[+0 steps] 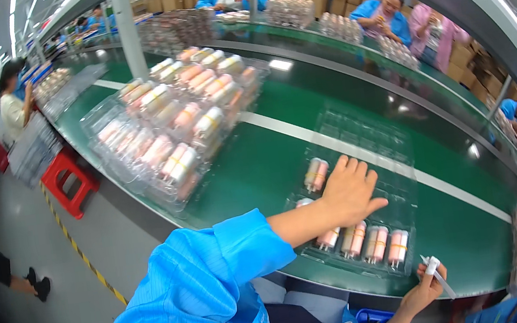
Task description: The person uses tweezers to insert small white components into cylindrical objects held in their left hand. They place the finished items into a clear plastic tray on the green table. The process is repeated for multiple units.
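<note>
A clear plastic tray [393,144] lies on the green conveyor belt in front of me. It holds several small pink and white bottles [380,243] along its near edge and one bottle [316,175] further back. My left hand [349,193] lies flat over the tray's near-left part, fingers spread, palm down on the bottles there. My right hand [422,290] is at the belt's near edge, pinching a small white-capped tube [438,273] between its fingertips.
Stacked clear trays full of the same bottles [181,119] stand to the left on the green belt [463,226]. Workers in blue and pink coats [383,14] sit across the line. A red stool [68,180] stands on the floor at left.
</note>
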### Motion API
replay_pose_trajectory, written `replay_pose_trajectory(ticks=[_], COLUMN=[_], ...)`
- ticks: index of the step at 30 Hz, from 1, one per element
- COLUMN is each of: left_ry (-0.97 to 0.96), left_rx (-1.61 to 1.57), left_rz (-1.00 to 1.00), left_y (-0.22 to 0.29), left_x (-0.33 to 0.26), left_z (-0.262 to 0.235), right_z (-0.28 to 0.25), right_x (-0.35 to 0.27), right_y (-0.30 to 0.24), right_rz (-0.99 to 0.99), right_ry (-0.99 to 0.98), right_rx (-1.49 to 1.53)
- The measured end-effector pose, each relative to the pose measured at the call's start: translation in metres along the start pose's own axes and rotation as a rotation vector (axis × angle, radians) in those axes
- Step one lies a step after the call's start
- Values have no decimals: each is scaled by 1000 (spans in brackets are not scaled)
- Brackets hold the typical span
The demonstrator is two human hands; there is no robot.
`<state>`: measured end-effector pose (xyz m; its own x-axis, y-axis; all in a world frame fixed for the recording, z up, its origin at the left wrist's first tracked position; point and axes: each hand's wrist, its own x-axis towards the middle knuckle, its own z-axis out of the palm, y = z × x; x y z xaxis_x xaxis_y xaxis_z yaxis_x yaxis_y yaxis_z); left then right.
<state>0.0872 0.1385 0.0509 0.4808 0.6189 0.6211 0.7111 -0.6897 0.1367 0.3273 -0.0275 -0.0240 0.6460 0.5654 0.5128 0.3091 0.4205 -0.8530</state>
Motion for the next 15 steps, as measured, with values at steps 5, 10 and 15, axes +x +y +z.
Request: replay_pose_trajectory(ticks=[5, 10, 15], left_ry=[-38, -39, -116], left_rx=[-40, 241, 677], left_rz=[-55, -237, -660], left_y=[-10, -79, -204], left_x=[-41, -76, -87], left_z=[-113, -217, -264], right_z=[0, 3, 8], right_x=[3, 1, 7], right_y=[0, -12, -6], right_rz=[133, 109, 138], right_ry=[-86, -50, -65], right_rx=[-26, -73, -58])
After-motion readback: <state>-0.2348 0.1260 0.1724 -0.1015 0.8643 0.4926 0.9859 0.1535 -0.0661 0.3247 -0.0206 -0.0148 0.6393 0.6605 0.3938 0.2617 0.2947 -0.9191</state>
